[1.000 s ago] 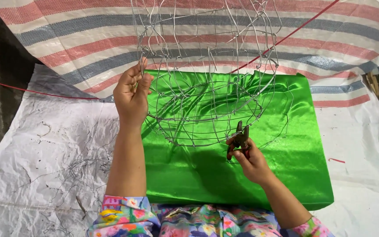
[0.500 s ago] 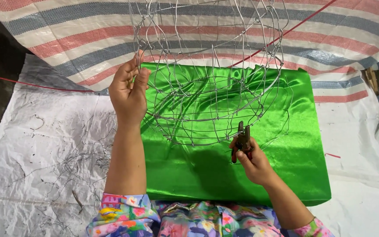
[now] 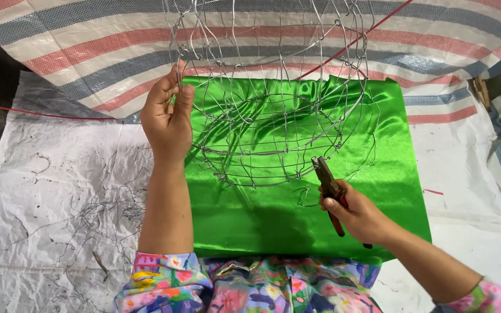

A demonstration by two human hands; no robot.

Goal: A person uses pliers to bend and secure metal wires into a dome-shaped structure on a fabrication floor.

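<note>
A round frame of thin silver wire point(image 3: 273, 98) stands on a shiny green cloth point(image 3: 378, 174), open side toward me. My left hand point(image 3: 168, 119) grips the frame's left rim with its fingers closed round the wire. My right hand point(image 3: 358, 214) holds red-handled pliers point(image 3: 327, 185), jaws pointing up at the frame's lower right edge, just short of the wire.
The cloth lies on a white woven sheet point(image 3: 42, 191) strewn with short wire offcuts point(image 3: 97, 214) at the left. A red, blue and white striped tarp point(image 3: 88, 46) covers the back. A thin red cord point(image 3: 47, 113) runs across the left. A wooden piece point(image 3: 481, 90) sits far right.
The view has shifted slightly; my left hand slid a little higher along the frame's left rim. My right hand with the pliers has drawn back down from the frame's lower edge.
</note>
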